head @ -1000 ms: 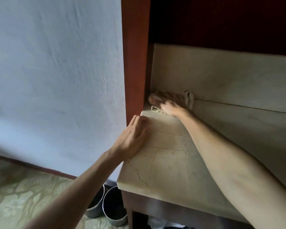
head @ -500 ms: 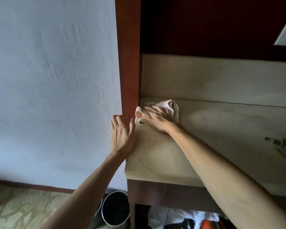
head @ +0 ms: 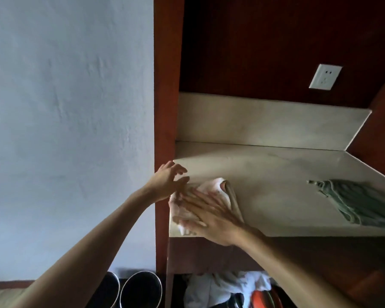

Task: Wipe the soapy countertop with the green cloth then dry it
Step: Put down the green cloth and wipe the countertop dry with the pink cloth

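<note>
My right hand (head: 209, 215) lies flat, fingers straight, pressing a pale whitish cloth (head: 211, 185) onto the marble countertop (head: 276, 187) near its front left corner. My left hand (head: 168, 182) hovers just left of that cloth by the counter's left edge, fingers spread and loosely bent, holding nothing. The green cloth (head: 362, 202) lies crumpled on the right side of the countertop, away from both hands.
A red-brown wooden panel (head: 167, 85) borders the counter on the left, beside a white wall (head: 65, 118). A marble backsplash (head: 265, 123) and a white socket (head: 325, 77) are behind. Two metal bins (head: 140, 290) stand on the floor; cloths and items (head: 222, 287) sit under the counter.
My right hand has dragged the pale cloth from the back left corner toward the front edge. My left hand has lifted off the counter's edge and now hovers with fingers spread.
</note>
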